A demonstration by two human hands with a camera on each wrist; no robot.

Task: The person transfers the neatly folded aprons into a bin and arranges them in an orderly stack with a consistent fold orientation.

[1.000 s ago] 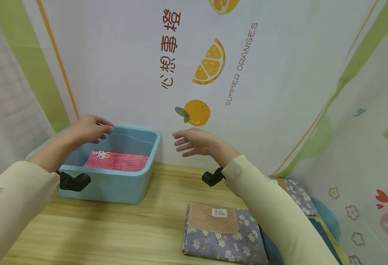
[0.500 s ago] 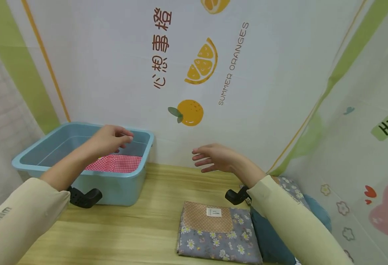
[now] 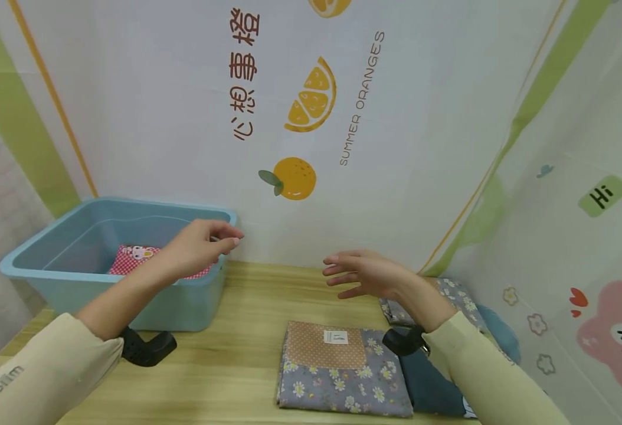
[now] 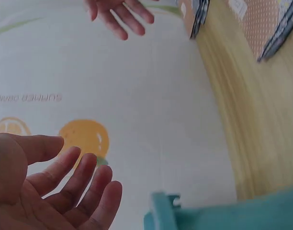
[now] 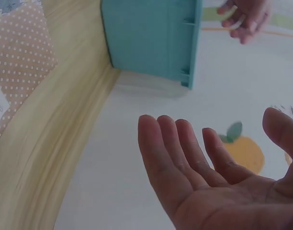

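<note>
My left hand point(image 3: 202, 248) hangs in the air over the right rim of a blue plastic tub point(image 3: 109, 277), fingers loosely bent around nothing. Inside the tub lies a folded red-and-white checked cloth point(image 3: 125, 260) with a cartoon figure on it, partly hidden by my left forearm. To the right, my right hand point(image 3: 369, 274) is raised above the table with relaxed, spread fingers and an empty palm, as the right wrist view shows. Nearest below it is a folded grey daisy-print cloth point(image 3: 343, 383) with a brown dotted panel and a white label.
Beside the daisy cloth lies a dark blue folded fabric point(image 3: 430, 383), partly under my right arm. Another floral folded cloth point(image 3: 460, 298) sits farther back at the right. A printed white curtain point(image 3: 422, 118) rises behind the wooden table point(image 3: 226, 378).
Both hands have moved right and down in the head view, the left one from over the tub's inside to its right rim. The view has turned slightly right; the cloths lie as before.
</note>
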